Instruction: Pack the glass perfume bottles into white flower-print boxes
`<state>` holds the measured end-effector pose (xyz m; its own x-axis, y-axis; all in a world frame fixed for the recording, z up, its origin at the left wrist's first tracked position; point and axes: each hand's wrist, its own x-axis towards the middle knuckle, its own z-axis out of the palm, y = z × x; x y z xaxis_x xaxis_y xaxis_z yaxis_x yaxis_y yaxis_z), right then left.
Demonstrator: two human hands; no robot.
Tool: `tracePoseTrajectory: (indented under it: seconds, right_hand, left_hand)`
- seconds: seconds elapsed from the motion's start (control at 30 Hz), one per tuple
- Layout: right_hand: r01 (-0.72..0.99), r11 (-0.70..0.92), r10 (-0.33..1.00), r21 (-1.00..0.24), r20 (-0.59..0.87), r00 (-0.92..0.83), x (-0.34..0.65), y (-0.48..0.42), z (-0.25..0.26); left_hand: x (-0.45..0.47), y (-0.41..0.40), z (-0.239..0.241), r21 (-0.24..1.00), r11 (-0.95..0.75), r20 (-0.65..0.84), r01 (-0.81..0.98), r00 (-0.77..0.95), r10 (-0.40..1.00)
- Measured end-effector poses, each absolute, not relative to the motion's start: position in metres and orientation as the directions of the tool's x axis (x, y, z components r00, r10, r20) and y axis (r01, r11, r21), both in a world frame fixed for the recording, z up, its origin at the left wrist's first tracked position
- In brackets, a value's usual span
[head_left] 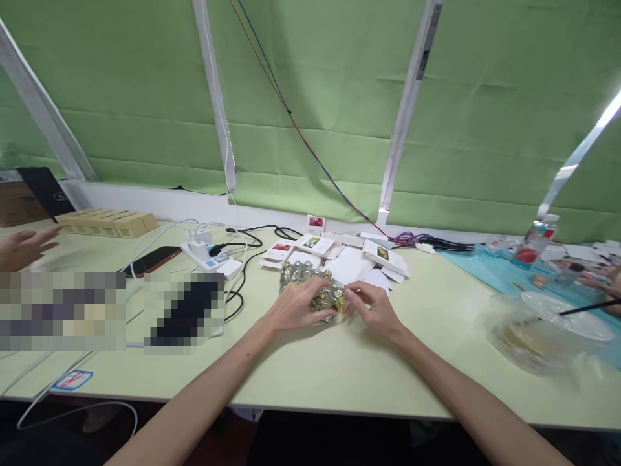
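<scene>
Near the middle of the table, a cluster of small, shiny, clear-and-gold bottle-like pieces (301,272) stands close together. My left hand (294,304) curls over the near side of the cluster, with thumb and fingers around some of the pieces. At the cluster's right edge, my right hand (372,305) is closed in a pinch. What sits between its fingertips is small and partly hidden. Just behind the cluster lies a pile of small white boxes (347,262), several with coloured pictures on them.
At left are a white power strip (204,255), cables, a phone (152,260), yellow boxes (107,222) and another person's hand (24,251). At right, a clear lidded bowl (528,340) stands near a blue sheet (478,264) and a bottle (536,239).
</scene>
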<state>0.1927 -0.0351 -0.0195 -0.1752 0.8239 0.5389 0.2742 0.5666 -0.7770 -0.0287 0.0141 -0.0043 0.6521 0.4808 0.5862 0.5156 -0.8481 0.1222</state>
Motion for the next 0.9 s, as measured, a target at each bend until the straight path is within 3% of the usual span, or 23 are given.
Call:
tracePoseTrajectory:
  seconds: [0.1,0.17,0.27,0.37,0.43,0.5,0.57,0.9]
  right_hand:
    - [0.435,0.588,0.769,-0.682,0.638,-0.04,0.204,-0.029,-0.017]
    - [0.529,0.581,0.7,-0.619,0.711,0.063,0.22,-0.021,-0.015]
    - [0.676,0.473,0.549,-0.565,0.789,0.275,0.257,-0.005,-0.014]
    - [0.795,0.205,0.44,-0.571,0.779,0.447,0.298,0.008,-0.021]
    - [0.813,-0.027,0.49,-0.581,0.701,0.518,0.32,0.013,-0.031]
    - [0.812,-0.271,0.616,-0.516,0.555,0.558,0.333,0.015,-0.042]
    - [0.796,-0.369,0.664,-0.48,0.463,0.587,0.339,0.015,-0.052]
    - [0.86,-0.425,0.827,-0.283,0.263,0.496,0.341,0.015,-0.063]
  left_hand:
    - [-0.032,0.018,0.0,0.088,-0.885,0.7,0.457,0.604,0.381]
    - [-0.038,0.025,0.004,0.097,-0.885,0.825,0.455,0.461,0.327]
    - [-0.051,0.039,0.01,0.25,-0.756,0.931,0.605,0.065,0.36]
    - [-0.067,0.056,0.011,0.394,-0.541,0.893,0.743,-0.172,0.415]
    - [-0.077,0.067,0.005,0.403,-0.411,0.843,0.818,-0.158,0.514]
    - [-0.084,0.076,-0.004,0.375,-0.28,0.75,0.883,-0.112,0.652]
    - [-0.087,0.082,-0.014,0.292,-0.181,0.592,0.939,-0.029,0.806]
    - [-0.081,0.086,-0.024,0.179,-0.101,0.388,0.979,0.025,0.921]
